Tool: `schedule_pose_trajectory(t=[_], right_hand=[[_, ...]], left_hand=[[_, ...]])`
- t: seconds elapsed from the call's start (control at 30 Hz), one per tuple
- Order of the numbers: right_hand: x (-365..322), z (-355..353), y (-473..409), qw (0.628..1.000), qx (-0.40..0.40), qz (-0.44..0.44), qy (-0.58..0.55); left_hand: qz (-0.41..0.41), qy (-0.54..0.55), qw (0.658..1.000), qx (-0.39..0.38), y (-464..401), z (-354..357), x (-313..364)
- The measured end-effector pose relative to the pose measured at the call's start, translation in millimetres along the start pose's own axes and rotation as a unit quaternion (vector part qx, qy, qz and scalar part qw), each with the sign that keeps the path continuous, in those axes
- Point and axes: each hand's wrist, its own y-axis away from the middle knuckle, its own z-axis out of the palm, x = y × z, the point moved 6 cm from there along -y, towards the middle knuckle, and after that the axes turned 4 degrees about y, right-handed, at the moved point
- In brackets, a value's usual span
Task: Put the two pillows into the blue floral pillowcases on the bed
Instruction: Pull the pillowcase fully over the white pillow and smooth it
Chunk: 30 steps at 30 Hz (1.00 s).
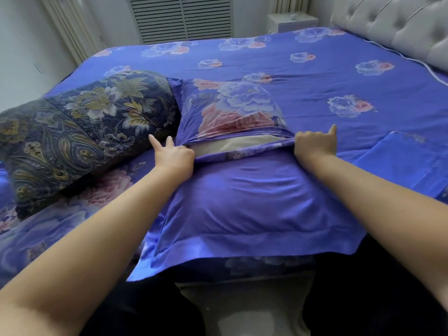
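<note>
Blue satin covers nearly everything here: the bed [303, 69] wears a blue sheet with pale flowers, and on its near edge lies the blue floral pillowcase [242, 202] we are filling. Our left hand [173, 157] grips the left end of the case's back opening, fingers curled into the fold with the index and another finger pointing away from us. Our right hand [315, 141] grips the right end of the same fold, one finger sticking up. Between the two hands the slit gapes and a strip of the cream pillow [240, 144] shows inside (the rest of it is hidden under the fabric, which bulges on both sides of the opening). The near border of the case hangs just over the bed's edge. To the left, touching the far half of the case, rests a second pillow [80, 132] in a dark navy cover with gold leaves. At the right lies a flat second pillowcase [409, 163], well apart from it. A tufted grey headboard [400, 27] stands at the far right
</note>
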Motion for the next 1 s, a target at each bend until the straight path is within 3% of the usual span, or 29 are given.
schedule_pose_trajectory(t=[0.07, 0.2, 0.4, 0.5, 0.57, 0.7, 0.8, 0.93, 1.0], right_hand=[[6.3, 6.5, -3.6, 0.997, 0.001, 0.019, -0.071], [-2.4, 4.9, 8.0, 0.984, 0.079, -0.024, -0.159], [-15.7, -23.4, 12.5, 0.936, 0.173, -0.091, -0.294], [-22.6, -20.3, 8.4, 0.931, 0.222, -0.152, -0.246], [-20.4, -5.7, -3.7, 0.959, 0.206, -0.111, -0.156], [-31.3, 18.3, -13.4, 0.991, 0.071, -0.044, -0.108], [-38.2, 12.1, -14.9, 0.98, 0.091, -0.054, -0.166], [-44.3, -6.6, -20.9, 0.956, 0.09, -0.074, -0.268], [-50.5, -15.0, -25.7, 0.955, 0.128, -0.094, -0.251]], left_hand=[[-0.034, 0.024, 0.999, 0.028, -2.5, -7.6, -10.4], [-0.057, 0.084, 0.973, 0.207, -3.5, -20.2, -20.0], [-0.036, 0.128, 0.953, 0.271, -13.3, -28.1, -17.9], [-0.043, 0.084, 0.943, 0.319, -19.5, -32.6, -22.1], [-0.04, 0.054, 0.951, 0.301, -24.0, -25.0, -23.7], [-0.054, 0.075, 0.969, 0.229, -33.2, -4.6, -23.6], [-0.046, 0.226, 0.942, 0.243, -35.8, -12.7, -21.8], [0.075, 0.475, 0.867, 0.127, -48.1, -19.3, -0.3], [0.11, 0.411, 0.899, 0.109, -52.3, -25.5, 4.5]])
